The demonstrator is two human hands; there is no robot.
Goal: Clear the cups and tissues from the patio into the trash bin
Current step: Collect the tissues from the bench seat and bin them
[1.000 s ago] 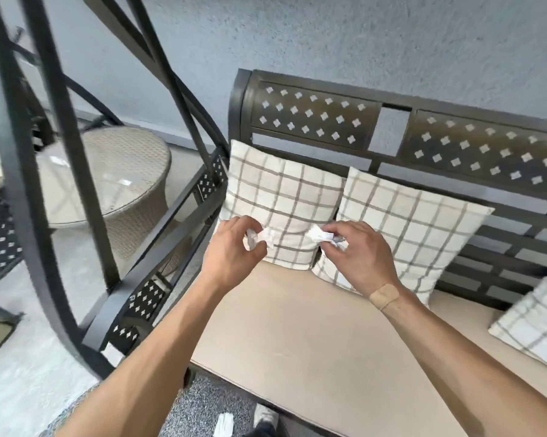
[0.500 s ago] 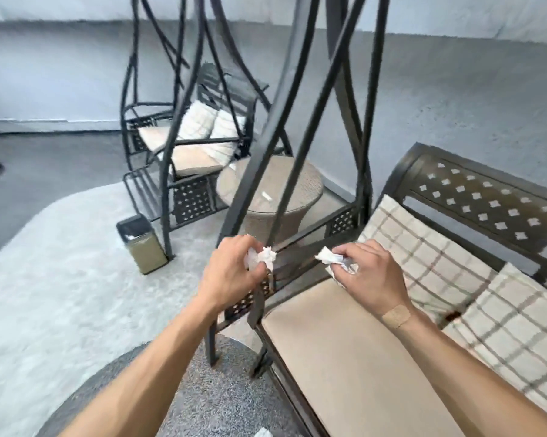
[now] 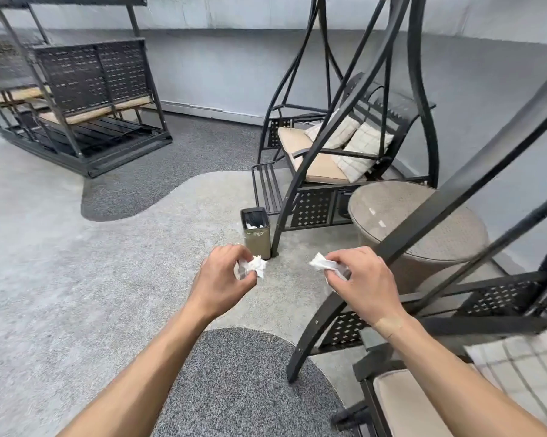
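**Two tissues in hand, bin not yet reached**

Crumpled tissues: one (image 3: 252, 267) pinched in the left hand (image 3: 221, 279), another (image 3: 327, 267) gripped by the right hand (image 3: 365, 287), both short of the trash bin (image 3: 256, 232) (white scraps already inside). Dropping them remains; no cups visible on the table (image 3: 423, 222) beside the bin.

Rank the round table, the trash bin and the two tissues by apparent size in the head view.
1. round table
2. trash bin
3. left tissue and right tissue, which look alike; both sit nearer the camera, so they appear enlarged.
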